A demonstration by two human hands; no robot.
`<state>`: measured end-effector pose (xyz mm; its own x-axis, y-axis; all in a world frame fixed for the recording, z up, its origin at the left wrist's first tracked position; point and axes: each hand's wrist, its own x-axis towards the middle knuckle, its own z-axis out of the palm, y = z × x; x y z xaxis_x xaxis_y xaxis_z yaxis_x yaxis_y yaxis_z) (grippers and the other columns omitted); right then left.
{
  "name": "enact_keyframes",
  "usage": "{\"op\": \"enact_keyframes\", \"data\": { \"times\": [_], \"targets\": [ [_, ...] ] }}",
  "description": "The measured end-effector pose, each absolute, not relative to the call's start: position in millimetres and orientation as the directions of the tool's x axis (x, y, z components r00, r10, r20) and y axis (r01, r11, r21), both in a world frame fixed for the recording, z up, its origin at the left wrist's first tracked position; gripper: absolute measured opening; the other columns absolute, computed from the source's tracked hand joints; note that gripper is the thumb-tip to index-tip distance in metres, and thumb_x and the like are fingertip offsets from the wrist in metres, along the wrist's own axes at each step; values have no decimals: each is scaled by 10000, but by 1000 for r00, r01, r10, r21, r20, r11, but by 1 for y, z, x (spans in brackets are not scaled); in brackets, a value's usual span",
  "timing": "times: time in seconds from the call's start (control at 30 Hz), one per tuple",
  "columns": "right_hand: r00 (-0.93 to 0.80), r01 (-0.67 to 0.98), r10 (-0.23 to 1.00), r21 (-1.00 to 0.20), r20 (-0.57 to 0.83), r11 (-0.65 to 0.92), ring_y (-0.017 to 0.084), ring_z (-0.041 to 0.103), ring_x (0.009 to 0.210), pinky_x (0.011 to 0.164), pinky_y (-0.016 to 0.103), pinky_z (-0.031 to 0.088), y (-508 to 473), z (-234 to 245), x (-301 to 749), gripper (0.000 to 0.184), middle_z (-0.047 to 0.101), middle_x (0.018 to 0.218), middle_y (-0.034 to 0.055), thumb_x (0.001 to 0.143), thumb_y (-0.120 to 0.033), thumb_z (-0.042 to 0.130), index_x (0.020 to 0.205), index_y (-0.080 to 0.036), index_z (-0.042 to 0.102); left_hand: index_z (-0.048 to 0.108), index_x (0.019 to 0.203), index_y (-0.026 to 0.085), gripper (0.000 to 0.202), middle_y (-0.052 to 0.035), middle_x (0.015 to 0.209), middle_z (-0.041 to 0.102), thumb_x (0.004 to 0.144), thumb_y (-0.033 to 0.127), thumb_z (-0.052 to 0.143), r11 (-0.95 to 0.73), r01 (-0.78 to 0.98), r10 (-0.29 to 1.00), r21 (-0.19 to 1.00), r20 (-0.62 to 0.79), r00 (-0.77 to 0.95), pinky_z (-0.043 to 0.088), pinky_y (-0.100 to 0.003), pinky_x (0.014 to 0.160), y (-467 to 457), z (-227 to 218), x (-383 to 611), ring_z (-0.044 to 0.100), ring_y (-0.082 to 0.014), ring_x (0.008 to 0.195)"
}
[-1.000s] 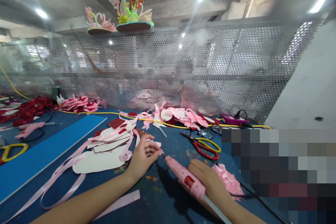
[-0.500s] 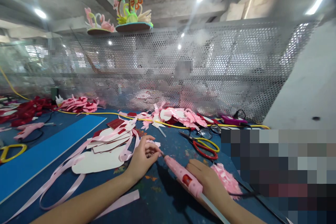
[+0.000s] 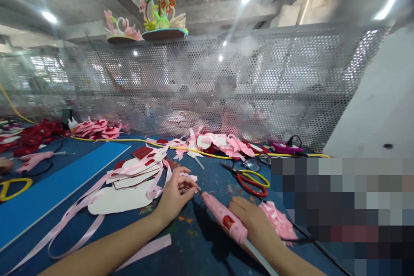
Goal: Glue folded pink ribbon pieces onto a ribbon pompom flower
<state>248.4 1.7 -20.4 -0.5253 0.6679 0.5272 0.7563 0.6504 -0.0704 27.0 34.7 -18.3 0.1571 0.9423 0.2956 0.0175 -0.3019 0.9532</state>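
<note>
My left hand (image 3: 176, 194) rests on the blue table, fingers pinched round a small pink ribbon piece (image 3: 191, 177). A pink hot glue gun (image 3: 223, 218) lies in the grip of my right hand (image 3: 257, 224), its nozzle touching the ribbon piece at my left fingertips. A clear glue stick (image 3: 258, 258) pokes out of the gun's rear. Just right of my right hand sits a pile of pink ribbon bits (image 3: 277, 221).
White heart-shaped cards (image 3: 121, 198) with long pink ribbon (image 3: 77, 211) lie left of my hands. Red-and-yellow scissors (image 3: 249, 179) lie behind the gun. More pink cut-outs (image 3: 223, 143) and a yellow cable (image 3: 129, 140) run along the perforated metal screen (image 3: 207, 82). Another glue gun (image 3: 34, 159) lies far left.
The hands hold nearly still; the glue gun and my right hand have crept slightly left and toward the ribbon piece. A hand has appeared at the far left edge.
</note>
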Motion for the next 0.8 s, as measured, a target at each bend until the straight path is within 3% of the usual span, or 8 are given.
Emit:
{"op": "enact_keyframes", "data": {
  "times": [0.3,0.5,0.53,0.6,0.7,0.8],
  "targets": [
    [-518,766,712,-112,475,632,161,494,606,539,275,297,3,-26,249,219,517,662,28,853,-245,378,666,-198,481,374,1020,212,364,14,780,637,742,171,605,-288,2,947,958,285,150,439,-256,703,35,-16,27,608,-137,749],
    [-397,868,802,-101,446,486,217,502,714,600,314,358,4,-20,247,35,554,745,51,753,-210,495,728,-202,519,380,999,214,353,17,763,635,736,192,614,-287,-35,950,957,289,119,442,-258,701,34,-13,27,609,-139,737],
    [-372,880,806,-101,460,464,237,504,765,643,339,382,4,-19,246,62,567,800,66,732,-208,513,787,-195,538,380,994,214,354,19,758,635,734,191,618,-288,-49,949,956,292,120,441,-258,704,33,-12,28,608,-136,732],
    [-348,877,783,-117,515,466,277,487,912,779,410,396,2,-16,246,287,565,971,104,674,-162,526,961,-167,542,376,991,216,377,26,746,631,722,186,638,-286,-91,946,954,296,133,438,-252,708,29,-10,30,602,-127,723],
    [-381,798,708,-175,595,576,282,421,1078,925,454,341,-3,-12,244,543,484,1166,126,609,-59,477,1144,-151,463,367,1001,219,415,34,737,620,709,174,658,-261,-162,940,952,288,182,432,-238,696,19,-9,37,589,-112,704],
    [-442,672,678,-284,587,684,227,468,1009,871,392,400,-10,-7,242,403,522,1081,94,732,-58,450,1113,-188,472,371,1012,215,406,31,737,610,717,156,645,-215,-185,930,959,259,261,421,-218,651,7,-9,44,569,-97,672]
  ]
}}
